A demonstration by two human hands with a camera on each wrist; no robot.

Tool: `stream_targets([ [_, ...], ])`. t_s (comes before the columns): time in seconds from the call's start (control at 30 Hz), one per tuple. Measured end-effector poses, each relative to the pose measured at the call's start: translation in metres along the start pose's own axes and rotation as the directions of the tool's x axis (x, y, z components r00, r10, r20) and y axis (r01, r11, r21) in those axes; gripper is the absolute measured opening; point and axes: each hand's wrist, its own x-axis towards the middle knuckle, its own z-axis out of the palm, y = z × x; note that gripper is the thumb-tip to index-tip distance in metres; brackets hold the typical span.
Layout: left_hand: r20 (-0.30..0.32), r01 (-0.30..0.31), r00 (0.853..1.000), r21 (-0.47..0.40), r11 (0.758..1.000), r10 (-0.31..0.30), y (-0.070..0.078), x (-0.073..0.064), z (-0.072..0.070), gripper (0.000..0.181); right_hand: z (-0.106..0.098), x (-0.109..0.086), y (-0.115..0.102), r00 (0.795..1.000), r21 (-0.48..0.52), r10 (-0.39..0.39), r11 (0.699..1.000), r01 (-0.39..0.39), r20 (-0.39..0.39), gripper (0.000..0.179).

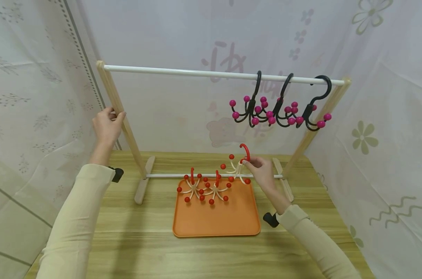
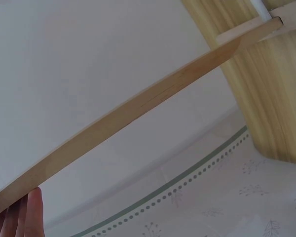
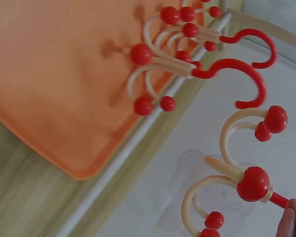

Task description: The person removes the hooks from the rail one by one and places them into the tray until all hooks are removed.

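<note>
My left hand point(image 1: 107, 124) grips the left wooden post point(image 1: 130, 133) of a clothes rack, its fingers reaching behind the wood. My right hand point(image 1: 262, 172) pinches the red hook of a cream multi-arm hanger point(image 3: 253, 184) with red ball tips. That hanger is held up over the back right of an orange tray point(image 1: 216, 223), close to the rack's lower bar. On the tray stand two more cream hangers, one at left point(image 1: 193, 187) and one beside it point(image 1: 215, 190), red hooks pointing up.
From the white top rail point(image 1: 176, 71) hang three black hangers with pink balls: one nearer the middle point(image 1: 252, 106), a second point(image 1: 278, 106), and one by the right post point(image 1: 306, 113). A lower white bar point(image 1: 165, 176) joins the rack's feet. Patterned curtains point(image 1: 162, 116) surround the wooden table point(image 1: 155, 248).
</note>
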Motion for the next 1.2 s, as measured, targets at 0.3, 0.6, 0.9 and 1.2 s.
stream_targets([
  [0.3,-0.005,-0.005,1.0,0.0,1.0,0.005,0.001,-0.001,0.0,0.041,-0.011,0.014,0.163,0.999,-0.154,-0.035,0.988,0.029,-0.038,0.027],
  [0.6,-0.014,-0.008,1.0,0.004,1.0,0.008,0.0,0.0,0.0,0.041,-0.007,-0.018,0.164,0.998,-0.192,0.005,0.981,-0.016,-0.059,0.027],
  [0.9,-0.005,0.002,1.0,0.005,1.0,-0.002,-0.001,0.0,0.001,0.041,0.002,-0.059,0.054,0.999,-0.092,0.035,0.995,-0.038,-0.034,0.017],
  [1.2,-0.004,0.005,1.0,0.009,1.0,-0.005,-0.001,0.001,0.001,0.041,0.01,-0.064,0.036,0.991,-0.197,0.092,0.974,-0.111,-0.101,0.017],
])
